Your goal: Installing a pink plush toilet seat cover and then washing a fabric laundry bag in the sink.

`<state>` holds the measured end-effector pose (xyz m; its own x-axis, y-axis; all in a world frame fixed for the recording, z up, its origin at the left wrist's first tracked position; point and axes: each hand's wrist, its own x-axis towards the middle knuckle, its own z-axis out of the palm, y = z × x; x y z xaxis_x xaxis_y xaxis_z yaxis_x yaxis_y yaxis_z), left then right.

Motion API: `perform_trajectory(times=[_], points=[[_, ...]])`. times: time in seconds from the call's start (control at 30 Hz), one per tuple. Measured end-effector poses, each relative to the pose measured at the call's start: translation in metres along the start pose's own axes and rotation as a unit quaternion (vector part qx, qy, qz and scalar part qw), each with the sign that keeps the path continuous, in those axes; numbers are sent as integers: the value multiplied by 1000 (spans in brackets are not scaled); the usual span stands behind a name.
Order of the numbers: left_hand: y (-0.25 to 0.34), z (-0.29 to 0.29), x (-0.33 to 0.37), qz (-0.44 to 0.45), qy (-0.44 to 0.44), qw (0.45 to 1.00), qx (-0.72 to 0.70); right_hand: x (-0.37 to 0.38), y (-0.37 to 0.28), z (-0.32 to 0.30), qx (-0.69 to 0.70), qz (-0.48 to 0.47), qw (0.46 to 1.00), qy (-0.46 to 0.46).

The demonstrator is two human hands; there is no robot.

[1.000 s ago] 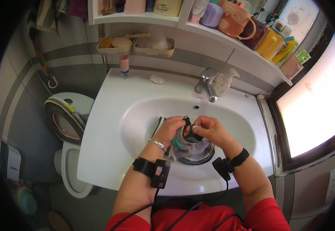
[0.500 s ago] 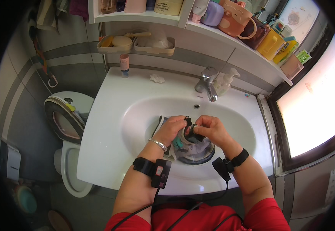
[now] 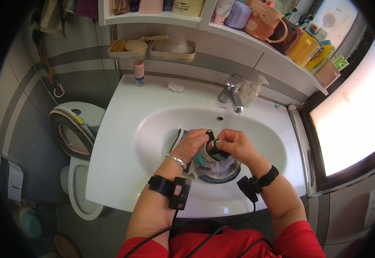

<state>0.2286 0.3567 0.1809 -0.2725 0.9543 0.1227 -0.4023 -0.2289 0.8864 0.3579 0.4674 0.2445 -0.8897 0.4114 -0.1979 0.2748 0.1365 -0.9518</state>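
In the basin of the white sink (image 3: 125,124) sits a grey shoe (image 3: 216,170) with a teal patch and a dark sole edge. My left hand (image 3: 191,145) is closed at the left of the shoe's opening, its fingertips pinching a black part (image 3: 210,134) with a thin loop on top. Opposite it, my right hand (image 3: 239,145) pinches the dark edge of the same opening between thumb and fingers. What looks like a second shoe (image 3: 180,136), with a pale and dark edge, lies partly hidden behind my left hand.
Behind the basin stand a chrome faucet (image 3: 232,94) and a clear pump bottle (image 3: 253,91). A pink tube (image 3: 139,73) and crumpled white tissue (image 3: 176,87) rest on the counter. A crowded shelf (image 3: 256,36) hangs above; a toilet (image 3: 84,189) is at left. Cables run from my wrist devices.
Both hands keep almost the same place. The dark material between my fingers has shifted slightly at the shoe's opening.
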Motion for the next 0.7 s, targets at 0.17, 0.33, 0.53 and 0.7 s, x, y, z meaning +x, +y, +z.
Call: perform_trajectory(times=[0.17,0.33,0.53,0.7], points=[[0,0,0,-7,0,1000,-9,2,4,-1,2,-1,1000,4],[1,-1,0,-1,7,1000,25,0,-1,0,-23,0,1000,9],[3,1,0,2,11,998,56,0,-3,0,-30,0,999,14],[1,0,0,9,12,998,65,-3,-6,2,-31,3,999,12]])
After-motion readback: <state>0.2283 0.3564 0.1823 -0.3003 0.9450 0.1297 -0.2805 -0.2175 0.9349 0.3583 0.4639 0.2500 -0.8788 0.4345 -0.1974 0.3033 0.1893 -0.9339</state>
